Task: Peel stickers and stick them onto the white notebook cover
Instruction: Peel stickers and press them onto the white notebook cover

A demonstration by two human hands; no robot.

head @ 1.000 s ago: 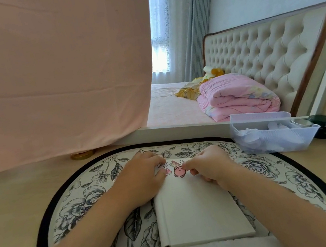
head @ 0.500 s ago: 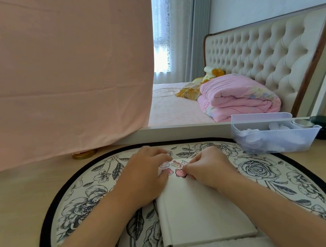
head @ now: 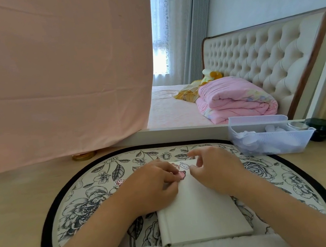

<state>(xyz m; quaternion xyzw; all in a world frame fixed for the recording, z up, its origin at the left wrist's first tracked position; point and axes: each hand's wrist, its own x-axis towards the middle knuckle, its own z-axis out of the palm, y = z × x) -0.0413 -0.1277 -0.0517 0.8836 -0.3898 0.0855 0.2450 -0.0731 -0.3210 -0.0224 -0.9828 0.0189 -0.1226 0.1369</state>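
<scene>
Noting white notebook point(head: 199, 210) lying lower centre of frame on floral mat point(head: 80, 205). Seeing left hand point(head: 153, 185) bunching fingertips down on pink sticker point(head: 182, 174) near the cover's top edge; pinching or only pressing, cannot tell. Seeing right hand point(head: 211, 168) hovering just right of it, thumb and forefinger parted, holding nothing visible. Judging risks: creasing or trapping a bubble through uneven pressing; sticker overhanging the top edge; notebook sliding on the mat.
</scene>
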